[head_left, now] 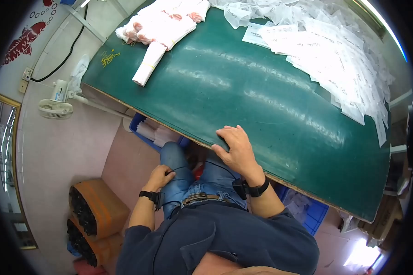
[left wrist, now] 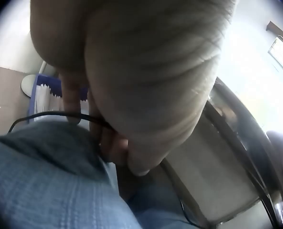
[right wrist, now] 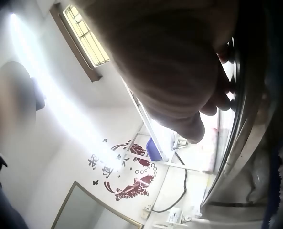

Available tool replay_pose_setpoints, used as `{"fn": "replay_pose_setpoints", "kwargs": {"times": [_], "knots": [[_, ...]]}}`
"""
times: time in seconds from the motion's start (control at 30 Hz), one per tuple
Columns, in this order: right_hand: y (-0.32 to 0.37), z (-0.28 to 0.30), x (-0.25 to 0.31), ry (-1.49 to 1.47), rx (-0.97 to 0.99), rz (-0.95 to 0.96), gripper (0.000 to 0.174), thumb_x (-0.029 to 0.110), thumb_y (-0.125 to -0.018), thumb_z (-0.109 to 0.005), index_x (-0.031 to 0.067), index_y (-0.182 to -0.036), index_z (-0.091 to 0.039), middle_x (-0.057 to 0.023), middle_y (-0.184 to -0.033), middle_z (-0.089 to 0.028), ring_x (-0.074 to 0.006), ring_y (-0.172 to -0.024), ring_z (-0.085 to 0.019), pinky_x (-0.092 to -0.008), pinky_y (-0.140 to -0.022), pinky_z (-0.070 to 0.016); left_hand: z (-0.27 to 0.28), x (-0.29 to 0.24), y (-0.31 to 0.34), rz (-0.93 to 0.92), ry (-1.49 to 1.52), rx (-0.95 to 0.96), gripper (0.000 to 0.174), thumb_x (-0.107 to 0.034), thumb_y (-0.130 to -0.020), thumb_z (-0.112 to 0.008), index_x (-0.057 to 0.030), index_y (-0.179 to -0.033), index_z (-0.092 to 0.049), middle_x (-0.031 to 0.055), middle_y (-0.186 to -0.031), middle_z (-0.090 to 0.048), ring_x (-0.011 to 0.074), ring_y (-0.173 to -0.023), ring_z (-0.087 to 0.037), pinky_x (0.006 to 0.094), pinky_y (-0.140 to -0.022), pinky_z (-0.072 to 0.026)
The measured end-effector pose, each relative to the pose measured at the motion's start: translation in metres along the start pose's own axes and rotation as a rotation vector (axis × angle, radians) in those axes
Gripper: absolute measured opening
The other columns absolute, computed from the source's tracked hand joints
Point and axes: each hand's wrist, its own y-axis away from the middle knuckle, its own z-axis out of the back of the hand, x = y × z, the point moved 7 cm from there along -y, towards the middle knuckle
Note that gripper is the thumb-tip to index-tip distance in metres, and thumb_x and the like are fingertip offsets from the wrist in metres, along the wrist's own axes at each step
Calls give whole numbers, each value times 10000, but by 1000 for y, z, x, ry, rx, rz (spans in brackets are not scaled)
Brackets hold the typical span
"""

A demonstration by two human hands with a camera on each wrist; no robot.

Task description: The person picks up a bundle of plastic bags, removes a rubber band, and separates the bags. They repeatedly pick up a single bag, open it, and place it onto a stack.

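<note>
My right hand (head_left: 236,149) rests palm down at the near edge of the green table (head_left: 206,101), its fingers on the top and thumb toward the edge. Nothing shows in its grasp. My left hand (head_left: 158,178) lies low beside my left thigh (head_left: 175,160), fingers loosely bent. A thin black cable (left wrist: 50,113) runs across the jeans and past those fingers in the left wrist view; the palm hides part of it. In the right wrist view the right hand (right wrist: 170,67) is dark, fingertips against the table's edge.
White printed plastic bags (head_left: 326,68) spread over the right side of the table. White bundles (head_left: 163,23) and yellow rubber bands (head_left: 108,58) lie at its left end. Below are blue crates (head_left: 314,215). A fan (head_left: 55,107) and brown sacks (head_left: 101,206) stand left.
</note>
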Motion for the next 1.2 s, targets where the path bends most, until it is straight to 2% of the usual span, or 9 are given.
{"fn": "replay_pose_setpoints", "kwargs": {"times": [0.27, 0.33, 0.47, 0.53, 0.67, 0.8, 0.93, 1.13, 1.2], "knots": [[-4, 10, 3, 9, -34, 42, 393, 240, -884, -834, 45, -1209, -732, -153, -1248, -732, -364, -1302, -646, -557, -1209, -409, 13, -49, -17, 95, 166, -60, 359, -342, -994, -753, 7, -1072, -788, 198, -982, -757, 364, -935, -728, 452, -847, -575], [-4, 11, 3, 14, -27, 26, 394, 235, -882, -834, 46, -1211, -731, -152, -1246, -734, -367, -1299, -647, -555, -1207, -411, 26, -63, -25, -19, 324, -94, 309, -282, -991, -765, 2, -1114, -767, 153, -981, -763, 280, -918, -736, 405, -812, -579], [-5, 9, 5, 44, -1, 13, 393, 224, -879, -836, 46, -1213, -731, -151, -1245, -736, -369, -1298, -648, -553, -1205, -413, 139, -112, -58, -215, 379, -471, 246, -193, -978, -793, -17, -1146, -755, 71, -982, -748, 146, -895, -693, 314, -811, -572], [-6, 11, 5, 66, 6, 19, 392, 220, -878, -837, 46, -1213, -732, -152, -1245, -737, -369, -1298, -648, -553, -1204, -414, 202, -120, -87, -243, 413, -682, 246, -181, -965, -801, -23, -1146, -749, 87, -1040, -755, 187, -951, -721, 329, -855, -577], [-10, 8, 2, 64, -3, 0, 380, 207, -875, -839, 45, -1204, -738, -148, -1242, -743, -367, -1295, -654, -545, -1203, -417, 312, -130, -161, -364, -228, -1169, 477, -292, -883, -858, -52, -1265, -706, 190, -1261, -729, 368, -1143, -710, 452, -990, -562], [-12, 7, 3, 92, 30, -64, 350, 189, -877, -835, 50, -1185, -747, -143, -1239, -750, -362, -1278, -668, -538, -1207, -416, 327, -91, -265, -7, -257, -752, 628, -409, -822, -870, -64, -1314, -687, 217, -1268, -735, 398, -1144, -711, 483, -984, -560], [-13, 7, 3, 112, 15, -98, 326, 172, -875, -833, 56, -1170, -754, -130, -1236, -759, -352, -1273, -678, -536, -1200, -423, 313, -71, -301, 24, -71, -491, 692, -454, -789, -860, -69, -1333, -674, 226, -1249, -746, 403, -1131, -719, 475, -958, -569], [-30, 11, -8, -67, 39, -328, 356, 116, -867, -836, 58, -1207, -749, -165, -1298, -740, -354, -1287, -673, -491, -1187, -448, 291, -137, -241, -337, 13, -478, 634, -363, -770, -855, -84, -1304, -656, 190, -1153, -760, 404, -1071, -725, 483, -904, -581], [-64, 26, 36, 132, -165, -67, 505, 130, -839, -866, 43, -1310, -708, -182, -1392, -687, -369, -1323, -643, -484, -1183, -456, 271, -181, -220, -467, -6, -428, 605, -316, -759, -861, -107, -1286, -652, 169, -1143, -756, 397, -1061, -726, 495, -884, -585]]}}
